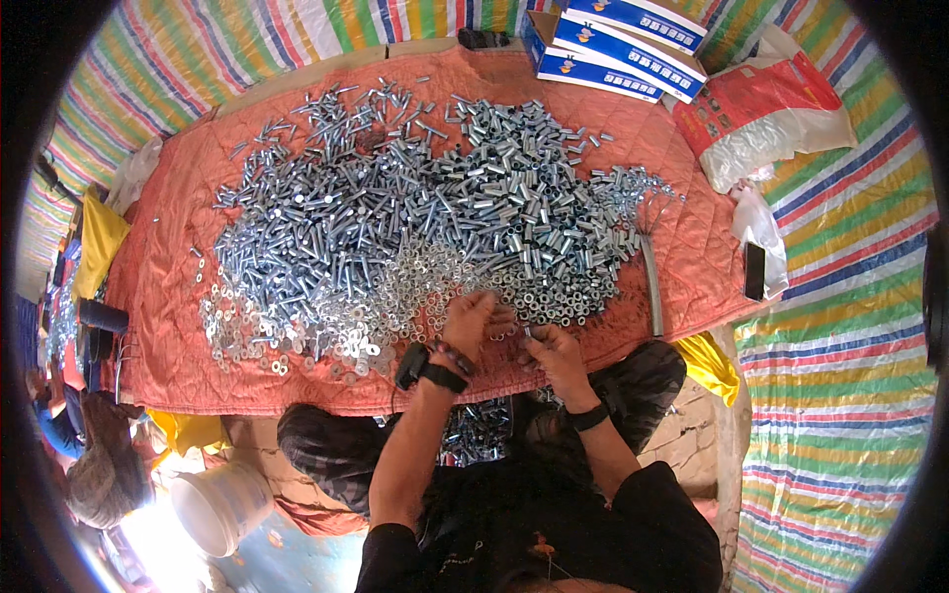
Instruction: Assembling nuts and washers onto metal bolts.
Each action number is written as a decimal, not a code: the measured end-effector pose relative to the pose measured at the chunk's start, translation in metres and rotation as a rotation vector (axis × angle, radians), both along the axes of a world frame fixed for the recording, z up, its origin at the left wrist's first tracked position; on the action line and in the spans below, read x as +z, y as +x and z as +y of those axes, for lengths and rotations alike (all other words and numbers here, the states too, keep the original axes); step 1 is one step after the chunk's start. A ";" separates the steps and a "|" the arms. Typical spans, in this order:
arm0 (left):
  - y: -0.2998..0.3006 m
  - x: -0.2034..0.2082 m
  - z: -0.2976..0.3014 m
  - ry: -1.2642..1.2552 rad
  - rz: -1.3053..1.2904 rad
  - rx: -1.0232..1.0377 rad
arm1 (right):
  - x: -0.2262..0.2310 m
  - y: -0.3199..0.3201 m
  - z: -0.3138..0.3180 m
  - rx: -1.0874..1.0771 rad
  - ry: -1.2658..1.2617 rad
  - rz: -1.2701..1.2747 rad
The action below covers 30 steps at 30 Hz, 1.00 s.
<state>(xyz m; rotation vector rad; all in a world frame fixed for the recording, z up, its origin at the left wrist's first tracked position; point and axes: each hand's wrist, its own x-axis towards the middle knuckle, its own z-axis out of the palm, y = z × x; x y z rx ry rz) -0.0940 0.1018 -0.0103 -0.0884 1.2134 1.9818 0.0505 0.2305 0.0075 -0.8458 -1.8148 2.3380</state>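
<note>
My left hand (473, 324) is over the near edge of the heap, its fingers stretched towards the hex nuts (565, 305). Just to its right, my right hand (560, 358) pinches a small silvery bolt (528, 335) between thumb and fingers; most of the bolt is hidden. Loose washers (358, 344) lie to the left of my hands. Beyond them are piled bolts (326, 212) and, farther right, short metal sleeves (534, 203). All these parts rest on a red quilted cloth (682, 247).
Blue-and-white cartons (623, 49) are stacked at the far right. A red-and-white sack (766, 114), a phone (754, 272) and a curved metal strip (651, 287) lie on the right. More metal parts (474, 432) sit below the cloth's near edge. A white bucket (219, 506) stands lower left.
</note>
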 end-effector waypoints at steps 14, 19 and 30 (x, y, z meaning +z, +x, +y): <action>-0.077 0.027 -0.050 -0.067 0.164 0.263 | -0.002 -0.002 -0.003 0.001 0.111 -0.035; -0.035 0.044 -0.076 -0.141 0.226 0.268 | -0.016 0.002 0.007 0.010 0.144 -0.001; 0.004 0.029 -0.201 -0.908 0.812 0.378 | 0.001 0.001 0.014 0.034 0.377 -0.047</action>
